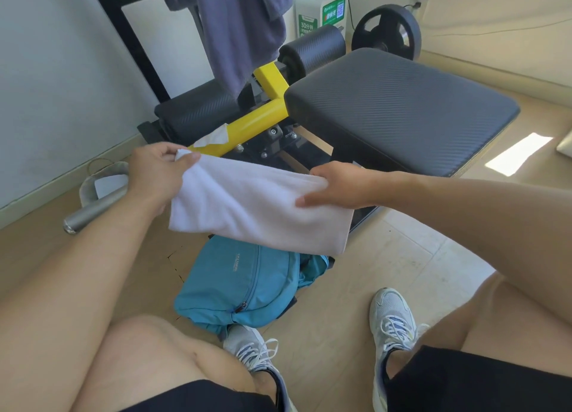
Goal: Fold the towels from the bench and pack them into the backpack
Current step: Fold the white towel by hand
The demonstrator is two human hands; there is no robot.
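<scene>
**Folded white towel held over the teal backpack**

The teal backpack (244, 284) lies on the pale floor between the person's feet and the bench, its front panel up and the zip on that panel closed. Its upper right part is rumpled and partly hidden under the towel, so whether the main compartment is open, or holds anything, cannot be told.

The white towel (247, 204) hangs in the air above the backpack, in front of the bench seat (402, 111), and touches neither. It is folded into a long thick band, plain and soft-looking, its top edge stretched between the two hands and sloping down to the right, with its lower right corner hanging lowest.

The left hand (158, 170) pinches the towel's upper left corner between thumb and curled fingers. The right hand (337, 187) grips the upper right end, thumb laid across the front of the cloth and fingers curled behind the top edge.

A grey-blue towel (244, 30) is draped over the black frame behind the bench's yellow bar (253, 126). A crumpled white tissue (213, 136) sits against that bar. A metal bar (93, 210) lies on the floor at the left, and a weight plate (387, 30) leans near the far wall.
</scene>
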